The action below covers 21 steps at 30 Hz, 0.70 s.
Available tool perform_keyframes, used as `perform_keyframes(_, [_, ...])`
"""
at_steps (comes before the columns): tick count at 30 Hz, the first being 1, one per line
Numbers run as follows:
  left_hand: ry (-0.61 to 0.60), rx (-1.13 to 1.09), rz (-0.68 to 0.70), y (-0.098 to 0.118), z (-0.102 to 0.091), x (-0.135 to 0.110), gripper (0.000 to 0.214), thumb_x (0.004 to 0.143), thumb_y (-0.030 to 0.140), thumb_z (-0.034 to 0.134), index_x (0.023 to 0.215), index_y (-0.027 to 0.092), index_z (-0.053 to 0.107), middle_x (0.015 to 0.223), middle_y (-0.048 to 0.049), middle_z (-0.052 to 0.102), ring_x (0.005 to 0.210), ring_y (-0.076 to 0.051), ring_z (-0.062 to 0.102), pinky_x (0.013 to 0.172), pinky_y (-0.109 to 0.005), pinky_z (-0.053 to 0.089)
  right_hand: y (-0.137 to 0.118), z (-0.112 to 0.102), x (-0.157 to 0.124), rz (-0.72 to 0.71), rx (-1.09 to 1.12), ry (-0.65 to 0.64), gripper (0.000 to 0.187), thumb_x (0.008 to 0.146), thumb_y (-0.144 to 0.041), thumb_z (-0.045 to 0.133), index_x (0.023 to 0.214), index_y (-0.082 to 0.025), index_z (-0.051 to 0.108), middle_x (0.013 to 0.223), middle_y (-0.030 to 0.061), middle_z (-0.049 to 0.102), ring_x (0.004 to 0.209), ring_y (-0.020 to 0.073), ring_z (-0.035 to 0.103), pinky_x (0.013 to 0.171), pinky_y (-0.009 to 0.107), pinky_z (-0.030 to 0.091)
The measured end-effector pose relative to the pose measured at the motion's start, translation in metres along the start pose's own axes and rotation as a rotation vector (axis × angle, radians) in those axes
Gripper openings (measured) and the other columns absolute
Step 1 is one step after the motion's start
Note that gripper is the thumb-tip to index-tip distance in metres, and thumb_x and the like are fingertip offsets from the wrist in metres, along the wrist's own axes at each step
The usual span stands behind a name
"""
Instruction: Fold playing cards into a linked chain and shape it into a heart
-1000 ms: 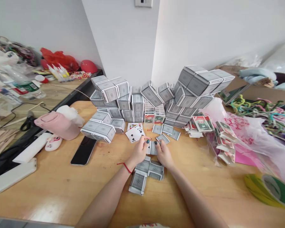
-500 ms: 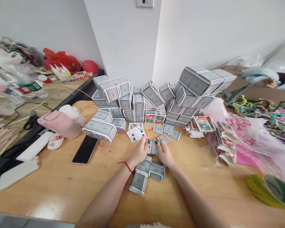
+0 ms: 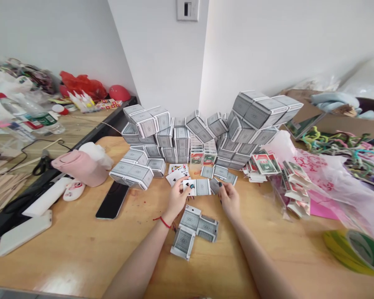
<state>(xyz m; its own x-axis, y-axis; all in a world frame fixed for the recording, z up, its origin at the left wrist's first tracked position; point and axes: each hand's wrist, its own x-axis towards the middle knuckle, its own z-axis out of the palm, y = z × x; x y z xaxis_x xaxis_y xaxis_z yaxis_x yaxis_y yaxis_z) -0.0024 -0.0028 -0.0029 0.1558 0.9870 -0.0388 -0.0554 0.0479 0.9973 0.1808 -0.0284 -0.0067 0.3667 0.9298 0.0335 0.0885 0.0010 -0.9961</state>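
My left hand (image 3: 178,198) pinches the left end of a joined pair of playing cards (image 3: 201,187), one part white with spades, the other a grey patterned back. To its right my right hand (image 3: 230,200) has let go, its thumb and forefinger apart. The forefinger tip is at the right edge of a grey-backed card (image 3: 215,185) on the table; I cannot tell whether it touches. Below my hands lie several folded grey-backed cards (image 3: 190,219). Face-up cards (image 3: 175,176) lie beyond my left hand, and more grey-backed cards (image 3: 221,171) lie behind my right.
Behind stand stacked grey card boxes on the left (image 3: 132,168) and right (image 3: 258,110). A black phone (image 3: 112,201) and pink bottle (image 3: 81,166) lie on the left. Opened card boxes (image 3: 296,187), a plastic bag (image 3: 333,178) and green-yellow tape (image 3: 352,251) are on the right.
My right hand has let go of the joined cards and moved right. My left hand has shifted slightly left with them, so more of them shows. The view has tilted up a little.
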Motion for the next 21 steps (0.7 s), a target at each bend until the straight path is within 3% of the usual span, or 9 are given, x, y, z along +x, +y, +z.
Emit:
perform_keyframes(3, [0.096,0.038,0.027,-0.001,-0.002,0.002,0.023,0.071,0.032,0.056,0.085,0.015,0.049,0.069,0.0004,0.053,0.059,-0.011,0.052,0.049,-0.02,0.042,0.004,-0.007,0.004,-0.003,-0.046,0.051,0.029,0.073,-0.047,0.051,0.073,-0.018,0.053,0.043,-0.0065,0.04,0.035,0.0083,0.036,0.033,0.02,0.031])
perform_keyframes(5, [0.16,0.092,0.078,-0.001,-0.001,0.001,0.018,0.071,0.031,0.057,0.075,0.015,0.048,0.067,0.001,0.052,0.061,-0.01,0.051,0.053,-0.02,0.043,0.002,-0.005,0.0,0.018,-0.015,-0.005,0.028,0.074,-0.046,0.052,0.077,-0.018,0.055,0.043,-0.0059,0.043,0.035,0.0094,0.038,0.034,0.022,0.034])
perform_keyframes(7, [0.16,0.143,0.154,0.002,0.001,-0.001,0.014,0.072,0.028,0.054,0.072,0.015,0.048,0.076,-0.0014,0.055,0.071,-0.013,0.053,0.063,-0.024,0.045,-0.003,0.001,-0.007,0.047,0.077,-0.119,0.031,0.073,-0.045,0.053,0.089,-0.019,0.057,0.057,-0.0009,0.056,0.043,0.012,0.049,0.042,0.025,0.043])
perform_keyframes(8, [0.134,0.167,0.198,0.005,0.003,-0.002,0.011,0.073,0.026,0.053,0.074,0.016,0.05,0.084,-0.0037,0.056,0.08,-0.015,0.054,0.071,-0.027,0.045,-0.006,0.006,-0.011,0.047,0.129,-0.195,0.034,0.073,-0.044,0.055,0.096,-0.02,0.057,0.075,0.0031,0.062,0.057,0.0146,0.056,0.05,0.027,0.048])
perform_keyframes(10, [0.049,0.21,0.272,0.01,0.005,-0.006,0.013,0.074,0.023,0.052,0.084,0.016,0.055,0.104,-0.0074,0.054,0.1,-0.019,0.049,0.086,-0.032,0.04,-0.012,0.016,-0.019,0.009,0.185,-0.368,0.042,0.072,-0.043,0.057,0.108,-0.023,0.054,0.101,0.0063,0.06,0.081,0.0188,0.059,0.067,0.032,0.05])
perform_keyframes(12, [-0.069,0.215,0.3,0.013,0.007,-0.009,0.027,0.074,0.023,0.053,0.1,0.018,0.054,0.115,-0.0087,0.049,0.108,-0.021,0.045,0.091,-0.035,0.036,-0.016,0.023,-0.026,-0.016,0.206,-0.529,0.051,0.073,-0.042,0.057,0.119,-0.025,0.046,0.115,0.0071,0.054,0.099,0.0214,0.054,0.083,0.037,0.045])
perform_keyframes(14, [-0.186,0.198,0.293,0.014,0.007,-0.012,0.038,0.073,0.027,0.056,0.109,0.019,0.051,0.116,-0.0097,0.048,0.11,-0.023,0.044,0.091,-0.037,0.037,-0.019,0.027,-0.03,-0.063,0.191,-0.586,0.06,0.069,-0.043,0.061,0.123,-0.025,0.043,0.127,0.0075,0.044,0.115,0.0237,0.042,0.093,0.039,0.037])
perform_keyframes(17, [-0.257,0.201,0.279,0.012,0.005,-0.012,0.044,0.067,0.038,0.062,0.105,0.018,0.055,0.116,-0.0116,0.047,0.113,-0.027,0.04,0.092,-0.039,0.036,-0.022,0.027,-0.032,-0.053,0.206,-0.649,0.073,0.063,-0.046,0.065,0.127,-0.023,0.038,0.131,0.0087,0.04,0.12,0.0244,0.037,0.097,0.039,0.032])
perform_keyframes(21, [-0.259,0.194,0.29,0.005,0.0,-0.007,0.043,0.066,0.052,0.056,0.09,0.017,0.061,0.114,-0.0115,0.044,0.113,-0.027,0.037,0.093,-0.038,0.034,-0.023,0.023,-0.032,0.041,0.269,-0.683,0.064,0.067,-0.048,0.061,0.123,-0.024,0.042,0.12,0.0081,0.052,0.106,0.022,0.051,0.088,0.036,0.04])
